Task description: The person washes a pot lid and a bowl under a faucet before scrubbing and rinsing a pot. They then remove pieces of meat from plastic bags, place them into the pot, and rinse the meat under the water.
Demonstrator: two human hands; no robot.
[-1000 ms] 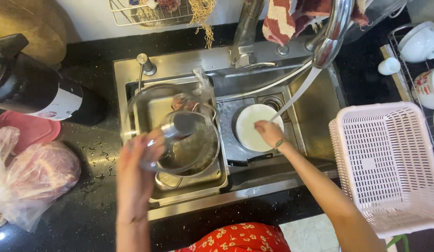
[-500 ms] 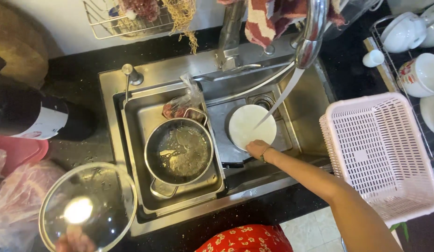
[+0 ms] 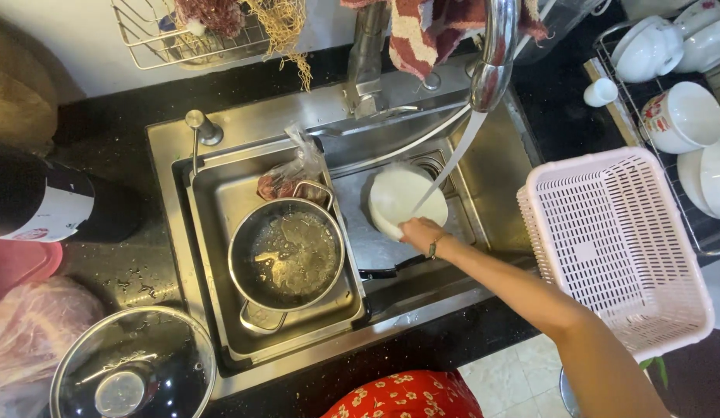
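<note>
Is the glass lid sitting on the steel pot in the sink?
No, the glass lid lies on the black counter left of the sink, and the steel pot stands uncovered.

We have lifted the glass lid (image 3: 133, 365) off the pot (image 3: 286, 255) and laid it on the surface (image 3: 135, 267), our left hand gone from view.

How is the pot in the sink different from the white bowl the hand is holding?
The pot is shiny metal with loop handles; the bowl is plain white with none. The pot sits upright in a metal tray with nothing touching it; the bowl is tipped on its side, held by the right hand. Water from the tap hits the bowl, not the pot. Both are round and in the sink.
</note>
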